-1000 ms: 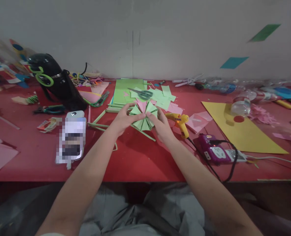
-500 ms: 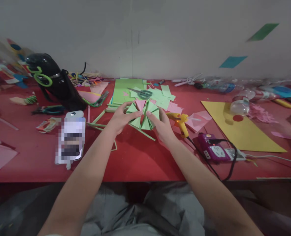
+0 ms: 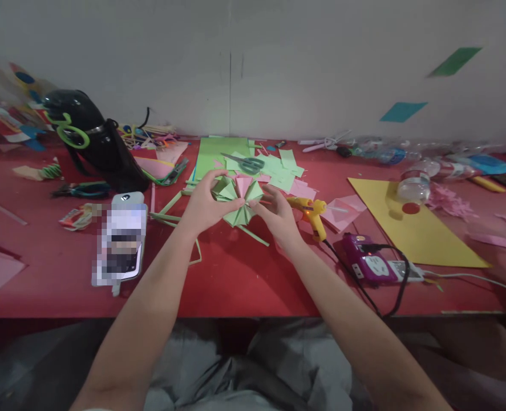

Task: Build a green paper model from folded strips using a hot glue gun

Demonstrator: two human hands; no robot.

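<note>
A pleated green paper rosette [image 3: 238,217] with one pink segment sits between two bare hands over the middle of a red table [image 3: 244,285], the left hand [image 3: 203,202] pinching its left side with the thumb on the front folds, the right hand [image 3: 279,214] holding the opposite side, its thumb near the centre. Just beyond lie grey-handled scissors [image 3: 251,165] on light green paper scraps [image 3: 280,180], while a yellow glue gun [image 3: 316,220] rests just right of the right hand. Farther out are a phone [image 3: 126,228] at left and a purple power socket [image 3: 366,265] at right, near a yellow sheet [image 3: 432,240].
</note>
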